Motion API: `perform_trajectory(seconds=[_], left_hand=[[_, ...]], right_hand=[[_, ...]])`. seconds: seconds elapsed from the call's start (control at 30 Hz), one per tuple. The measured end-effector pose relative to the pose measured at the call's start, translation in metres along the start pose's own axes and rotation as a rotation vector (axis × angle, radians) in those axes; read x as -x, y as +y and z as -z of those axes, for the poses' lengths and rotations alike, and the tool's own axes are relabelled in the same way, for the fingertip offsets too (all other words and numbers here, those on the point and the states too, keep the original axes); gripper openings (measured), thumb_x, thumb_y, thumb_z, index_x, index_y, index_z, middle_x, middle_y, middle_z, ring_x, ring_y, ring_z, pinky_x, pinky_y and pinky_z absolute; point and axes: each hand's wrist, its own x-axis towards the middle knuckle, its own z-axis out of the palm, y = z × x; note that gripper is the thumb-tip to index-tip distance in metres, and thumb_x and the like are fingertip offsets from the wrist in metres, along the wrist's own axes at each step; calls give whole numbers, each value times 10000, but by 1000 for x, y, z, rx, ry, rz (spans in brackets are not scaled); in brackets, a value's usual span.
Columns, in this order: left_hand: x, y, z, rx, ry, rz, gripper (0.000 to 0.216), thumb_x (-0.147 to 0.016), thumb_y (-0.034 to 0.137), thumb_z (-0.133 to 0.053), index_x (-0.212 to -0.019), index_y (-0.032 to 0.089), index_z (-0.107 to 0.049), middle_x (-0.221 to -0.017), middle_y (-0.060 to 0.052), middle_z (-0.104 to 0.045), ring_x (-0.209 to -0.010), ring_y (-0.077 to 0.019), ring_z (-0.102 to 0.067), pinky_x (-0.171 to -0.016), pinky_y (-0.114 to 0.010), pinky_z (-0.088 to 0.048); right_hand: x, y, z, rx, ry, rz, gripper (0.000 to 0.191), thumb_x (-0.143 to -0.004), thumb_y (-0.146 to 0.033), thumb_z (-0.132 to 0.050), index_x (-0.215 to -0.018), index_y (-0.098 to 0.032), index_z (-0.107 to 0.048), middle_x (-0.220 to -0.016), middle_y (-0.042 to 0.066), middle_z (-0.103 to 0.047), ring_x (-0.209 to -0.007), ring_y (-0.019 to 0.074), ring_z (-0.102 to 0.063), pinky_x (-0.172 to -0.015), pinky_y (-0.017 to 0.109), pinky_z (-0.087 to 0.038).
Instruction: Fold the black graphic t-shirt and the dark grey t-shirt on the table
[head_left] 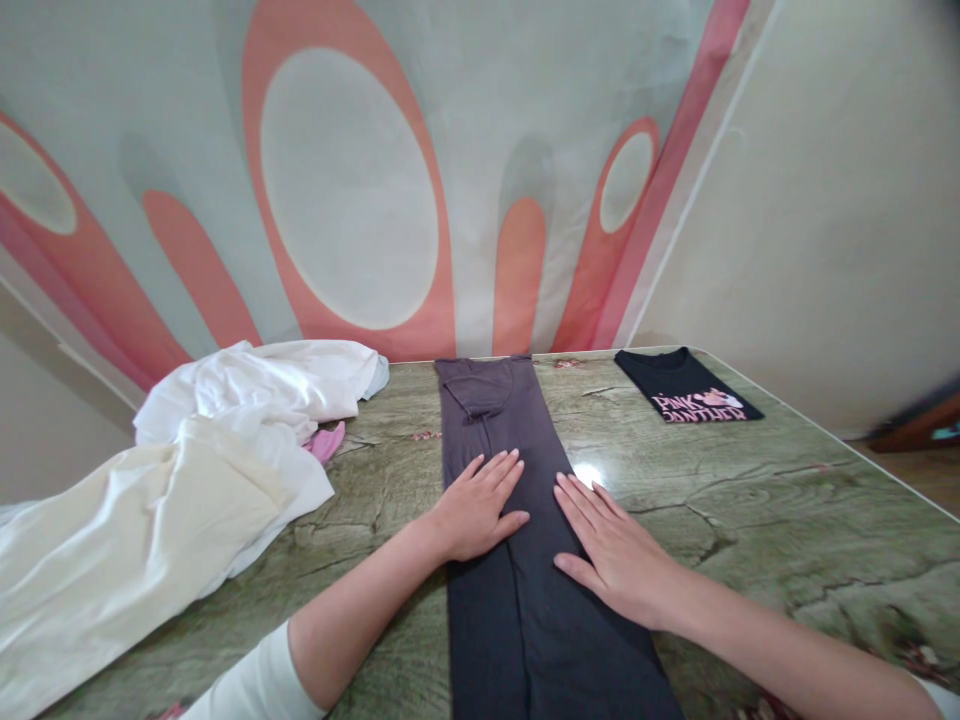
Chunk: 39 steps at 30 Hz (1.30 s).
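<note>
A pair of dark grey trousers (517,440) lies flat and folded lengthwise down the middle of a green marbled table (750,500). My left hand (476,505) rests palm down on the trousers' left side, fingers stretched out together. My right hand (611,555) lies flat on their right side, fingers also extended. Neither hand grips the cloth.
A heap of white and cream garments (210,440) with a bit of pink cloth (326,440) covers the table's left part. A folded black T-shirt (686,385) with pink print lies at the far right. A patterned wall stands behind the table.
</note>
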Motion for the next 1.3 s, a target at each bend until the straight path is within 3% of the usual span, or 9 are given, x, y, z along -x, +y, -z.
perform_trajectory(seconds=[0.2,0.3,0.47,0.73,0.93,1.03,1.1,1.2,1.3], left_hand=[[-1,-1,-1,16,3,0,612,-902,532,-187,-1399,175,-166,-1463,-83,-156,-1341,-190,-121,-1064,-364,-119],[-1,0,-1,11,3,-2,610,-903,529,-192,-1402,180,-155,-1462,-84,-160,-1340,-189,-127,-1064,-364,-121],[-1,0,-1,5,8,0,599,-905,518,-199,-1400,183,-162,-1463,-82,-158,-1341,-190,-121,-1065,-371,-128],[3,8,8,46,5,-2,550,-907,497,-241,-1381,218,-234,-1461,-63,-177,-1338,-207,-137,-1071,-405,-118],[11,44,17,166,-43,-153,524,-902,485,-272,-1368,244,-274,-1449,-52,-222,-1334,-204,-160,-1087,-410,-108],[14,48,20,272,-77,-152,528,-895,467,-319,-1367,234,-281,-1443,-66,-234,-1332,-221,-166,-1087,-434,-119],[16,44,21,381,-83,-143,521,-876,430,-394,-1355,245,-307,-1438,-64,-249,-1332,-229,-164,-1085,-444,-137],[13,31,18,637,47,-7,530,-808,315,-534,-1308,228,-383,-1429,-74,-266,-1333,-247,-149,-1082,-441,-159],[3,18,12,1075,309,377,553,-747,216,-599,-1265,173,-409,-1377,-133,-331,-1286,-271,-268,-1051,-434,-240]], right_hand=[[30,9,2,51,3,-98,703,-867,-559,-289,-1407,-124,-175,-1453,124,-182,-1332,239,-152,-1083,464,-173],[22,9,7,45,25,-120,692,-870,-553,-286,-1401,-118,-202,-1453,128,-180,-1335,243,-133,-1080,465,-175],[3,5,8,-6,5,5,643,-884,-527,-279,-1407,-166,-186,-1456,92,-191,-1329,222,-169,-1073,447,-207],[20,22,15,21,-15,-96,671,-858,-561,-315,-1351,-107,-343,-1395,143,-328,-1295,260,-262,-1072,453,-211],[-26,33,26,-17,12,-78,566,-904,-414,-275,-1371,-94,-287,-1432,136,-251,-1306,226,-240,-1056,413,-251],[-56,37,16,-53,18,42,541,-905,-384,-277,-1389,-144,-243,-1447,98,-225,-1314,198,-221,-1057,413,-237],[-68,40,9,-43,22,26,552,-898,-420,-282,-1374,-140,-279,-1433,109,-262,-1307,212,-240,-1055,440,-218],[-70,40,8,1,93,-95,552,-879,-452,-323,-1293,-97,-411,-1369,161,-367,-1282,268,-279,-1042,478,-196],[-59,18,21,-49,169,-100,423,-860,-405,-403,-1157,-128,-520,-1236,153,-499,-1173,268,-416,-976,428,-301]])
